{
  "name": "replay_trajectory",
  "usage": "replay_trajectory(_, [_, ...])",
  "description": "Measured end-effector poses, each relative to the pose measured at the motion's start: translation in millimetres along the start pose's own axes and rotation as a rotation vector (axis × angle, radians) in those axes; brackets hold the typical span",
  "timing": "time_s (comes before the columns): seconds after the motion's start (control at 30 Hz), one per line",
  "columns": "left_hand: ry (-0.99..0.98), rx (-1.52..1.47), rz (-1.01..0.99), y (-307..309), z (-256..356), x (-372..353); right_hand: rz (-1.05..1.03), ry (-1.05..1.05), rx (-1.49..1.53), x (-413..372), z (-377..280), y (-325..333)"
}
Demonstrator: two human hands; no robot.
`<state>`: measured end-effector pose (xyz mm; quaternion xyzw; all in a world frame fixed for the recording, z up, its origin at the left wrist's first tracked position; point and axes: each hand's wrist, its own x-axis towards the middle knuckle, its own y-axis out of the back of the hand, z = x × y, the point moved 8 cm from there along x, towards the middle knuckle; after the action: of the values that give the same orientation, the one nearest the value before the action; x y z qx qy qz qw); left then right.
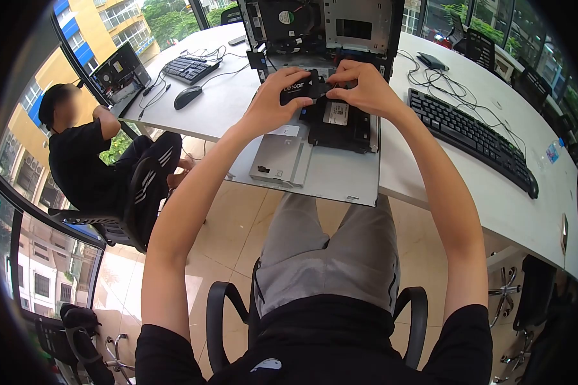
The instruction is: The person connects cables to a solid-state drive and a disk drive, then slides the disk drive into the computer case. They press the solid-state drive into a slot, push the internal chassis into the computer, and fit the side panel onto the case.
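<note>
Black drive (294, 93), one, grasped by left fingers (295, 76); right fingers (338, 94) pinching one connector (320, 88); two keyboards (189, 68) (472, 133).

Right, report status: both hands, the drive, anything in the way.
Left hand holding black drive; right hand at its end. Open computer case beneath. No obstruction visible.
</note>
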<state>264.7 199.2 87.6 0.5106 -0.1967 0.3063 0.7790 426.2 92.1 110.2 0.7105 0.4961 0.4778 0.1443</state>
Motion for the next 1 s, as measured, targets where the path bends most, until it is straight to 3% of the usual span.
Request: replay_trajectory(1.0, [-0.028, 0.011, 0.009, -0.3, 1.2, 1.2, 0.029, 0.042, -0.004, -0.4, 0.1, 0.4])
